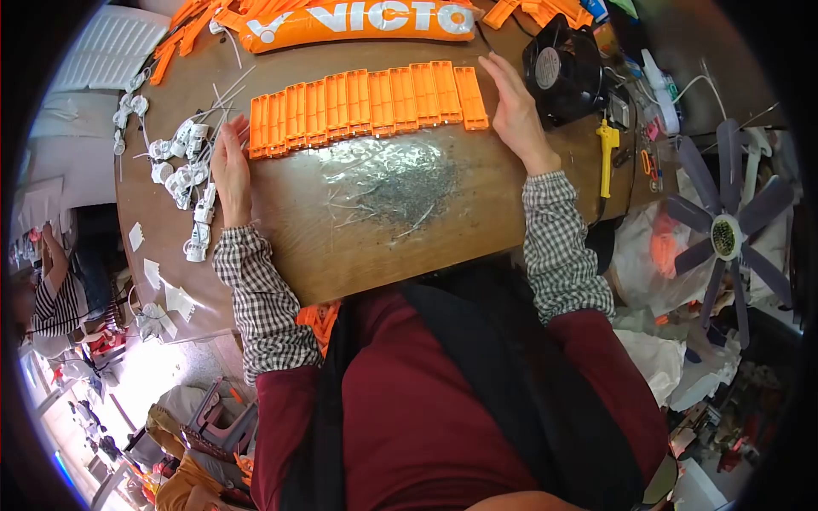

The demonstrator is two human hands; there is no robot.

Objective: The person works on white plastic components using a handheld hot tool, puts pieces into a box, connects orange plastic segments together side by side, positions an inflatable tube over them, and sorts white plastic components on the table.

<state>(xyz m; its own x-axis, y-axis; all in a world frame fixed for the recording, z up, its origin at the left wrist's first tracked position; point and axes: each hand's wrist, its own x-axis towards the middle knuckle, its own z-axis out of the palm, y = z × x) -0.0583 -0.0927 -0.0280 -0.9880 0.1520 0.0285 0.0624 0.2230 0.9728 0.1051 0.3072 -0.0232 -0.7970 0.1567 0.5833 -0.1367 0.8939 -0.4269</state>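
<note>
A row of several orange plastic cases stands side by side across the table in front of me, the rightmost one slightly apart from the others. My left hand is upright at the row's left end, fingers stretched out, at or very near the end case. Past the right end is my right hand, its fingers straight and its palm turned toward the row. Neither hand grips anything. Between my forearms, a scatter of small dark bits lies on a shiny clear sheet.
White plastic parts with wires lie left of my left hand. An orange bag with white letters lies behind the row. At the right are a black fan, a yellow tool and a large-bladed fan.
</note>
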